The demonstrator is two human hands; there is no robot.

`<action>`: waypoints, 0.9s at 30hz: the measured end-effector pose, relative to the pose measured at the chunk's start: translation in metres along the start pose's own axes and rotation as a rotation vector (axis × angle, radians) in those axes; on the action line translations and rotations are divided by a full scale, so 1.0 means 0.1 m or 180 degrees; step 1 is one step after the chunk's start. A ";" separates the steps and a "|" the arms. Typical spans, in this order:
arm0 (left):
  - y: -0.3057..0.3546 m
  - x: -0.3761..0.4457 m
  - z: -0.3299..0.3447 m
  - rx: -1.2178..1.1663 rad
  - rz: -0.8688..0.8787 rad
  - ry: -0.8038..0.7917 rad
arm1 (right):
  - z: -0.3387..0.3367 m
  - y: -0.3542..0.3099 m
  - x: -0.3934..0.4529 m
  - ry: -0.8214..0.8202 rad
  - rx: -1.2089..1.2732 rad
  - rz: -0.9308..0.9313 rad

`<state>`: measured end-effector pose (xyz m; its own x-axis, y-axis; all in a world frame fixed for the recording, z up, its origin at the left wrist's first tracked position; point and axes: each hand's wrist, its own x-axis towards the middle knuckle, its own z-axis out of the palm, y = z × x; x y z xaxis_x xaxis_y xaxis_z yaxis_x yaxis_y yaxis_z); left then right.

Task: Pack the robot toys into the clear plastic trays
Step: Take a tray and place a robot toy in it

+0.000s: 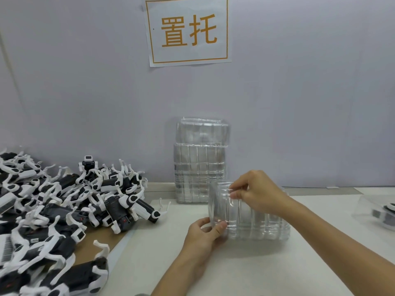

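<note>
Robot toys (pixel 64 210), black and white with thin white legs, lie in a tangled heap on the table (pixel 171 263) well to the left of the hands, partly over a brown cardboard sheet (pixel 94 244). The left hand (pixel 204 233) pinches the near left edge of a short stack of clear plastic trays (pixel 256 218) lying on its side on the table, thumb on top and fingers curled beneath. The right hand (pixel 254 192) pinches the upper rim of the same stack between thumb and fingertips, just above and to the right of the left hand. Behind both hands a taller pile of clear trays (pixel 199 161) stands against the wall, below a paper sign (pixel 188 30) with orange characters. Far to the right of the hands, at the frame edge, a packed clear tray (pixel 378 210) holds a toy.
</note>
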<state>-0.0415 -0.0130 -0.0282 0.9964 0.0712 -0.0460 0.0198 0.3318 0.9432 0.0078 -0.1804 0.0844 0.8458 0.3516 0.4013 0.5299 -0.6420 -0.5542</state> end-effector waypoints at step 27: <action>0.23 0.22 0.36 0.0509 -0.0211 0.0447 | -0.47 -0.52 -0.07 0.0703 0.0638 -0.0625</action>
<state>-0.0163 -0.0376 0.0046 0.9715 0.1882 -0.1443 0.1087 0.1874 0.9762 -0.0284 -0.1812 0.1445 0.7041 0.2853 0.6503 0.7014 -0.4225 -0.5741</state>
